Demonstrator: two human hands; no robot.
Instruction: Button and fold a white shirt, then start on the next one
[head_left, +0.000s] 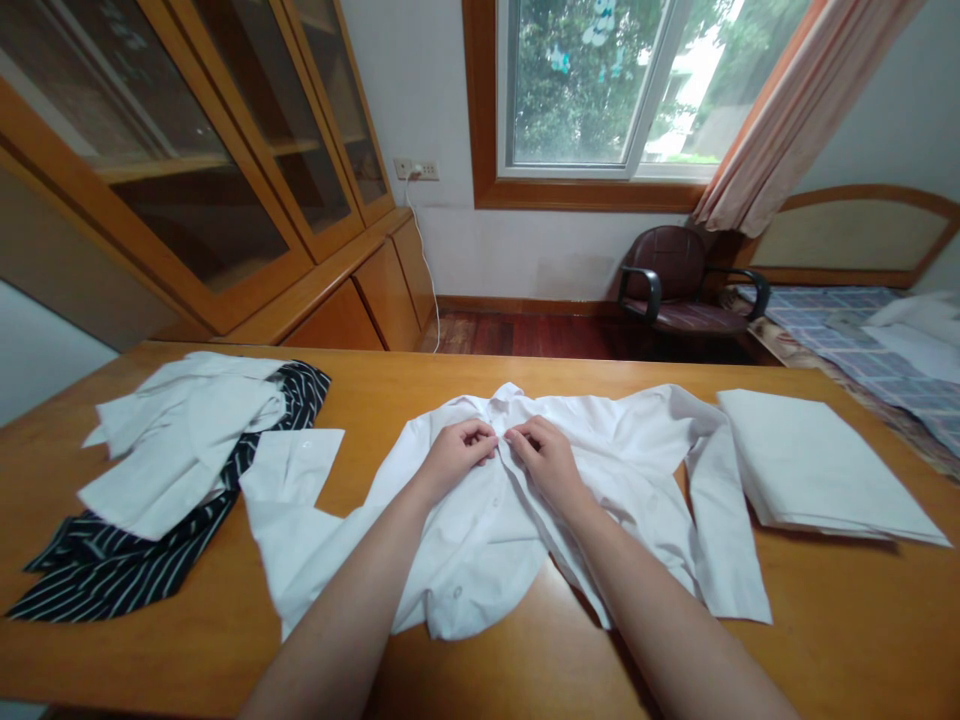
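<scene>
A white button-up shirt (480,560) lies spread on the wooden table (847,640), its collar toward the far edge and its sleeves out to both sides. My left hand (459,455) pinches the front edge just below the collar. Opposite it, my right hand (546,462) pinches the other front edge, with the fingertips of both hands close together. Lower down, the two front panels hang apart, and a few buttons show along the left one. Whether a button sits between my fingertips is hidden.
At the left, crumpled white clothing (187,420) rests on a black striped cloth (127,570). A folded white stack (825,465) lies right of the shirt. Beyond the table stand a glass-door cabinet (300,240), an office chair (675,280) and a bed (862,330).
</scene>
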